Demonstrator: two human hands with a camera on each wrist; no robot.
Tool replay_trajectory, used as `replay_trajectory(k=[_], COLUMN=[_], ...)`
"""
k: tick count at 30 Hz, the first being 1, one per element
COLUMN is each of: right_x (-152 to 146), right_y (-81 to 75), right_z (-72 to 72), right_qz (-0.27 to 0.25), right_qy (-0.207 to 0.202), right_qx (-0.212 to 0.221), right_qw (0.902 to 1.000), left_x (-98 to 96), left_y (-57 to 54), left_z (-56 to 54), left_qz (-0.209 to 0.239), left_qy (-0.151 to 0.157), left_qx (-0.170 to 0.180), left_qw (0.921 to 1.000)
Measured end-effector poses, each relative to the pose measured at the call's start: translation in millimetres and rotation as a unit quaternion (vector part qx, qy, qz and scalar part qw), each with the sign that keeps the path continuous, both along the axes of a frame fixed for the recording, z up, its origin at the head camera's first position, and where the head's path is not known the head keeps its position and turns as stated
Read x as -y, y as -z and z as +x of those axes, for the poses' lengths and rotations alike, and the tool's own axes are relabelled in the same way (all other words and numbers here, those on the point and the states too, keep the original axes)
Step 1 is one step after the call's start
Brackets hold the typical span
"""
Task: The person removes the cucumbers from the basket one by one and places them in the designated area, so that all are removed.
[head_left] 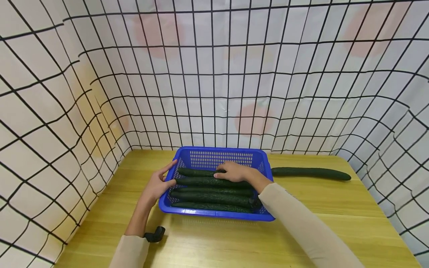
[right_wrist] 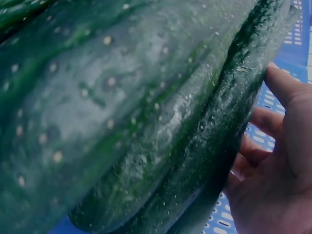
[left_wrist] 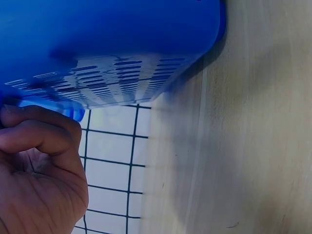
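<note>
Several long dark-green cucumbers [head_left: 209,197] lie side by side, lengthwise, in a blue perforated plastic basket [head_left: 218,213]. My left hand [head_left: 158,185] grips the basket's left rim; in the left wrist view the fingers [left_wrist: 44,131] curl up at the rim beside the slotted wall. Reaching over the basket's right side, my right hand [head_left: 232,172] holds the farthest cucumber [head_left: 192,172], thumb on the near side. The right wrist view shows the fingers [right_wrist: 268,122] bent against the side of the outermost cucumber [right_wrist: 209,126], with their tips partly hidden behind it.
One more cucumber [head_left: 311,173] lies on the wooden table [head_left: 201,245], right of the basket. White cloth walls with a black grid [head_left: 221,93] enclose the back and sides. A black wrist camera [head_left: 155,234] sticks out from the left wrist.
</note>
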State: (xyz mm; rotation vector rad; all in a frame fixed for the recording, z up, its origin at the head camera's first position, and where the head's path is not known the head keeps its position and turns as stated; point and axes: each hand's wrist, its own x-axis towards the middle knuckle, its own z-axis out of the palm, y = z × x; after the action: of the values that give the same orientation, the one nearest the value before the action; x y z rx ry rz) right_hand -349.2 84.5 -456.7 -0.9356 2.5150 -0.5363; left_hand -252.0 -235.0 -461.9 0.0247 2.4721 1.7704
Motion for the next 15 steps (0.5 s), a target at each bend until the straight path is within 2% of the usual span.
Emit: replay_trajectory(k=[9,15], right_x=[3.6,6.3], right_y=[3.6,-3.1], right_z=[-0.1,-1.6], right_qz=[-0.020,-0.051], right_qy=[0.045,0.044], right_qx=[-0.020,-0.013], right_qw=[0.9986,0.9976], left_x=[-1.8,1.4], left_y=[4.3,-0.4], left_z=[0.4,0.3], left_qz=[0.014,0.029], left_qy=[0.005,0.010], left_qx=[0.003,0.008], left_qw=[0.9999,0.9995])
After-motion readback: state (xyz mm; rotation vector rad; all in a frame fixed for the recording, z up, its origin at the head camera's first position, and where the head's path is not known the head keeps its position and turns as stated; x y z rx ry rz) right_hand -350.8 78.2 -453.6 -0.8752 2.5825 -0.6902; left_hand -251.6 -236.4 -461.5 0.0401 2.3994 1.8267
